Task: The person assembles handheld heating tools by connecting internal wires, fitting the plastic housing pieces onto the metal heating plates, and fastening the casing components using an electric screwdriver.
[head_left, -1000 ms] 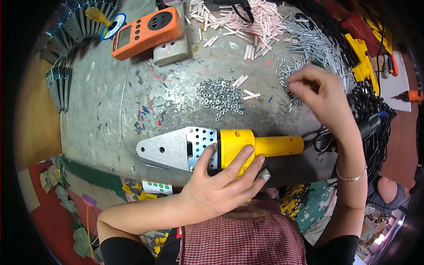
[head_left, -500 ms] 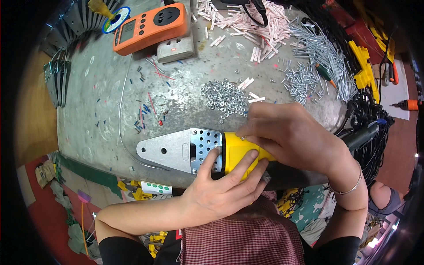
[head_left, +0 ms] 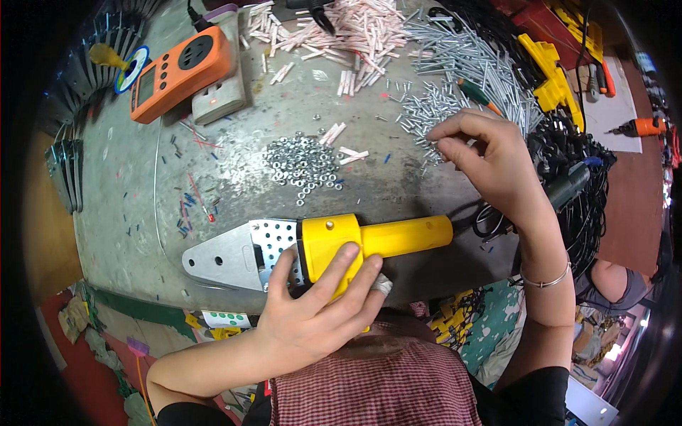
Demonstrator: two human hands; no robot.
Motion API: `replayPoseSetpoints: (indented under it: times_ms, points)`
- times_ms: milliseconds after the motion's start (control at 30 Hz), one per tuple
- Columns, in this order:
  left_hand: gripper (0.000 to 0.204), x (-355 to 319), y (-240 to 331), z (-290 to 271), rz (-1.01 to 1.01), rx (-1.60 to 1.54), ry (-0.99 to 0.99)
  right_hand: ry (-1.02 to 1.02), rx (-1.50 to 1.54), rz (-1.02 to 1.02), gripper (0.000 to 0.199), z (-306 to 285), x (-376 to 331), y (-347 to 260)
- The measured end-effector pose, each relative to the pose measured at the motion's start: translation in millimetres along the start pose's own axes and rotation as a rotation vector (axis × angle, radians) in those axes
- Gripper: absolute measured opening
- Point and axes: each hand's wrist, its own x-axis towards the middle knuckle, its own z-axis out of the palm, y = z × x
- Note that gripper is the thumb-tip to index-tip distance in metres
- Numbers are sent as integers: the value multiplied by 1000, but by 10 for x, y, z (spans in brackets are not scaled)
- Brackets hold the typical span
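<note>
A pipe welder [head_left: 408, 236] lies along the near edge of the metal table, its yellow handle to the right and its pointed grey plate [head_left: 220, 259] to the left. My left hand [head_left: 312, 309] grips its yellow housing from the near side, thumb on the perforated metal guard [head_left: 277, 238]. A screw hole shows near the housing's far edge. At the pile of short screws [head_left: 419, 110], my right hand [head_left: 490, 156] has thumb and forefinger pinched close together. Whatever lies between those fingertips is too small to make out. Loose nuts [head_left: 298, 160] are heaped beyond the welder.
An orange meter [head_left: 181, 71] rests on a white socket block [head_left: 220, 103] at far left. White-pink strips [head_left: 362, 32] and long screws [head_left: 476, 64] lie at the back, near a green-handled screwdriver [head_left: 479, 96]. Black cables [head_left: 579, 192] crowd the right edge.
My right hand has left the yellow housing and moved away to the short screws. My left hand stays on the welder. The whole view has shifted, so the table's things appear further left.
</note>
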Motion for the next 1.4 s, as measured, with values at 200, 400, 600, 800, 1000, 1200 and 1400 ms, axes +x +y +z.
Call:
replayPoseSetpoints:
  times_ms: [200, 400, 600, 800, 1000, 1200, 1400]
  points:
    - [24, -18, 3, -12, -2, 22, -27, -307, 307, 454, 5, -177, -186, -202]
    - [24, 17, 2, -50, 23, 47, -55, -663, 286, -16, 12, -173, -98, -166]
    - [22, 13, 29, -5, -25, 27, -30, -637, 261, 30, 9, -126, -68, -65]
    - [21, 4, 0, -44, 17, 50, -63, -417, 109, -55, 15, -71, -248, -198]
    - [20, 18, -5, -24, 23, 61, -45, -244, -280, -64, 17, -78, -579, -331]
    - [17, 30, 12, -33, 18, 77, -39, -134, -79, -73, 17, -114, -726, -380]
    - [18, 31, 12, -26, 34, 96, -35, -135, -168, -257, 17, 124, -828, -336]
